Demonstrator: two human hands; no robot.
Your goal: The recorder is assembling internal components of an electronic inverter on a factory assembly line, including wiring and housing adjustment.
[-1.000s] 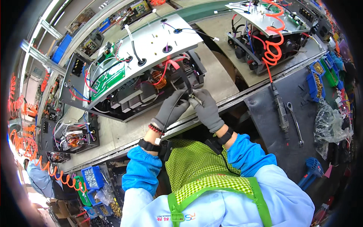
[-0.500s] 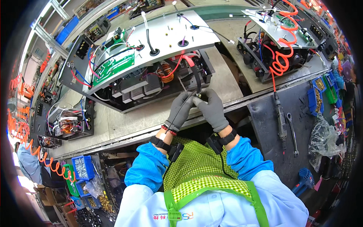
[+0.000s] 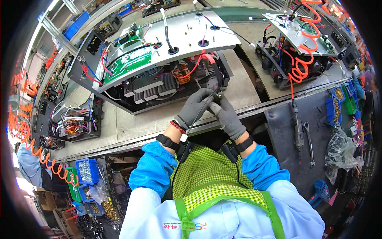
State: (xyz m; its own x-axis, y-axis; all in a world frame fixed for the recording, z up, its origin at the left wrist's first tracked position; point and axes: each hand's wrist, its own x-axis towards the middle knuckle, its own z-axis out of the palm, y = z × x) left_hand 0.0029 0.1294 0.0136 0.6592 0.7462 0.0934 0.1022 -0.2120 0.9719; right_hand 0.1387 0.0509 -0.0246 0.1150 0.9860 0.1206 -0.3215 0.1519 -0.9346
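Just regripped slightly: still pinching the end of thick black cable [image 3: 219, 81] with left hand [image 3: 195, 107] and right hand [image 3: 230, 118], beside opened electronics chassis [image 3: 225, 68]; so not released, still mid-handling.

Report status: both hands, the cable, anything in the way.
Left hand and right hand together, fingers curled at lower end of black cable. Cable runs up to opened unit. Thin dark lead drapes across left hand.
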